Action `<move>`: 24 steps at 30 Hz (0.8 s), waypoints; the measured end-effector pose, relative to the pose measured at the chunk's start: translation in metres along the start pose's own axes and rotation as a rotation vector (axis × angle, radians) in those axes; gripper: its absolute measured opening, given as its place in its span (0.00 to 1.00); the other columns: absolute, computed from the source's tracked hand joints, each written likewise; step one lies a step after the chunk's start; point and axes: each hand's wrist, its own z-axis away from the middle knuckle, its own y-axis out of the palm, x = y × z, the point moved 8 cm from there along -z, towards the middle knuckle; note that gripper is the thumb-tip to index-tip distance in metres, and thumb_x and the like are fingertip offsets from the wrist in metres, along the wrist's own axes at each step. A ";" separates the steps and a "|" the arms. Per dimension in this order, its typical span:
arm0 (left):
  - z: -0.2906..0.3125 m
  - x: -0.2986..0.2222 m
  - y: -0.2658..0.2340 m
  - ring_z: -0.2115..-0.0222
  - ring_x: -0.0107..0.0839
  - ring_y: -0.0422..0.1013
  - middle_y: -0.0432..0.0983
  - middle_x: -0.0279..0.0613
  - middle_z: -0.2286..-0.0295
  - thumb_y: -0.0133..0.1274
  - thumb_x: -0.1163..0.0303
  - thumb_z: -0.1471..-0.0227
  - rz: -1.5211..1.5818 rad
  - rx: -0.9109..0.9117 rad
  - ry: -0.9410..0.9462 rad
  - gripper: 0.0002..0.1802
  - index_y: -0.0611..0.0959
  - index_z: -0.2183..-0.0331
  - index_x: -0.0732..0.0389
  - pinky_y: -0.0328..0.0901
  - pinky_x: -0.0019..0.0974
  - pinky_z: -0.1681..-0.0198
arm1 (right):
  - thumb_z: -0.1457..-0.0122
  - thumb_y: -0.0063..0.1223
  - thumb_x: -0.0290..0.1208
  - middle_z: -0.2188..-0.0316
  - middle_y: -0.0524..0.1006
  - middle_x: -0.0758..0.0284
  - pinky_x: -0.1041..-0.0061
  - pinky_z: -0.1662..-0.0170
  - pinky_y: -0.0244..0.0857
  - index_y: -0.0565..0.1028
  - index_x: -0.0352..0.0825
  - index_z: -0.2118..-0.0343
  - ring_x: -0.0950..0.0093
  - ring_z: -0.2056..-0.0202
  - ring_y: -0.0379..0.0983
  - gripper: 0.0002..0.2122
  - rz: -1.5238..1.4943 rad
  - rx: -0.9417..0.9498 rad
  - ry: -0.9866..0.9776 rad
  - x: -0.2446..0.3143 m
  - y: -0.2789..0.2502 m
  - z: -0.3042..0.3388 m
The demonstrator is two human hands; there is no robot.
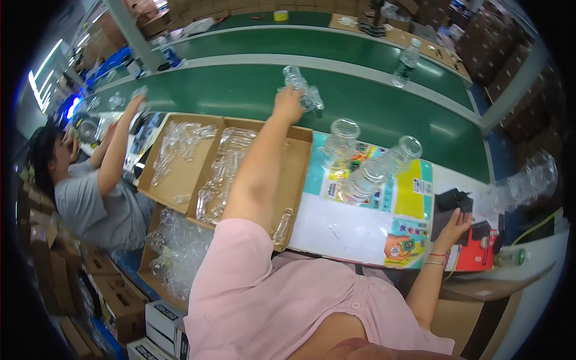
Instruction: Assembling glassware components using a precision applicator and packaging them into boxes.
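Observation:
My left hand (288, 106) reaches far forward over the green conveyor belt, its fingers closed on a clear, see-through piece with rounded bulges (309, 99). More of the clear material shows just beyond the fingers. On the right, my right hand (454, 229) rests over the table's edge with fingers stretched out and nothing visible in them. Small black pieces (453, 200) lie right by its fingertips, and a red sheet (474, 255) is beside it. Between my hands stand stacks of clear round, cup-like pieces (363, 180). Another clear stack (525, 183) leans at the far right.
Cardboard trays (307, 157) with clear tube-like pieces (228, 162) sit under my left arm. A bag of clear pieces (180, 246) lies below them. A water bottle (406, 63) stands across the belt (384, 114). A co-worker in a grey shirt (96, 207) works at the left.

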 end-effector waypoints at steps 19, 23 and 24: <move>0.228 0.249 -0.143 0.64 0.43 0.70 0.74 0.49 0.68 0.59 0.62 0.63 -0.226 0.046 -0.757 0.16 0.79 0.69 0.60 0.63 0.43 0.59 | 0.51 0.56 0.35 0.62 0.73 0.56 0.74 0.56 0.61 0.67 0.24 0.60 0.67 0.60 0.70 0.21 0.409 0.199 -0.128 -0.017 0.046 -0.018; 0.222 0.231 -0.162 0.70 0.39 0.73 0.75 0.49 0.70 0.59 0.65 0.63 -0.108 -0.092 -0.674 0.17 0.79 0.66 0.58 0.66 0.38 0.65 | 0.48 0.53 0.35 0.62 0.72 0.58 0.73 0.59 0.64 0.66 0.26 0.59 0.69 0.62 0.70 0.19 0.267 0.103 -0.103 -0.014 0.033 -0.022; 0.216 0.219 -0.174 0.73 0.36 0.73 0.76 0.48 0.72 0.60 0.66 0.63 0.023 -0.188 -0.620 0.18 0.79 0.64 0.58 0.66 0.35 0.68 | 0.48 0.53 0.35 0.62 0.72 0.58 0.73 0.59 0.64 0.66 0.26 0.59 0.69 0.62 0.70 0.19 0.273 0.096 -0.101 -0.005 0.031 -0.019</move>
